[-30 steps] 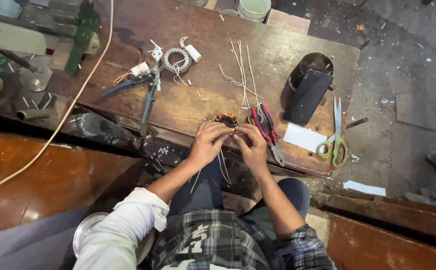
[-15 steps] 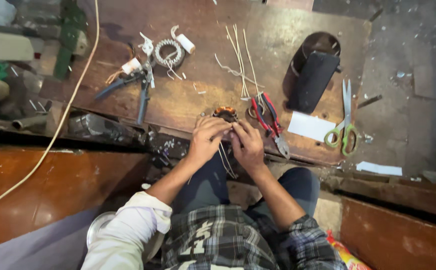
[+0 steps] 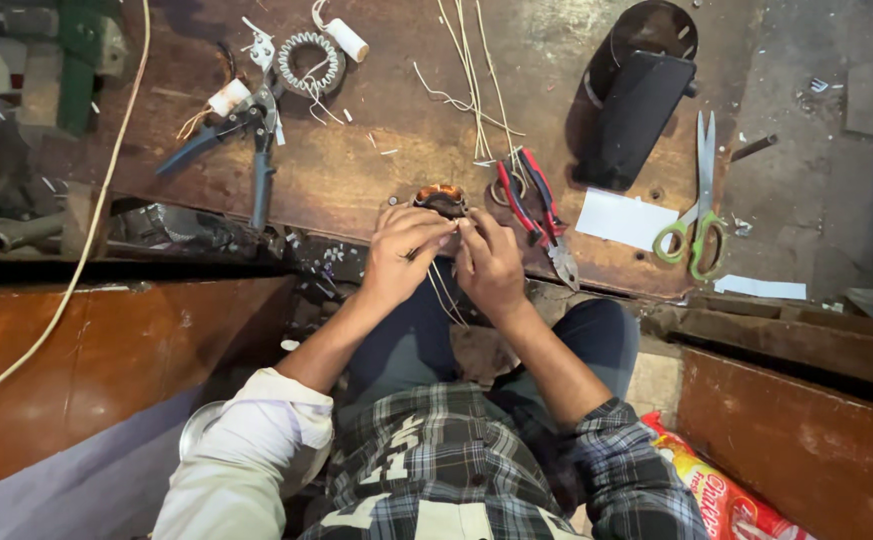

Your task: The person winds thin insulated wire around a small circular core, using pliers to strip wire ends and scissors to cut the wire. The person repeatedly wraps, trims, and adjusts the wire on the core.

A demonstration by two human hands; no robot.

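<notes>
My left hand (image 3: 403, 252) and right hand (image 3: 489, 262) pinch thin pale wires (image 3: 443, 292) together beside the round copper-wound coil (image 3: 440, 198).

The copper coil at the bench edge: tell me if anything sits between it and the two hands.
Nothing visible does. The left hand and right hand are already at the copper coil, fingertips meeting just below it, with thin wires trailing down between the hands. The red-handled pliers lie beside the right hand, off to the side.
</notes>
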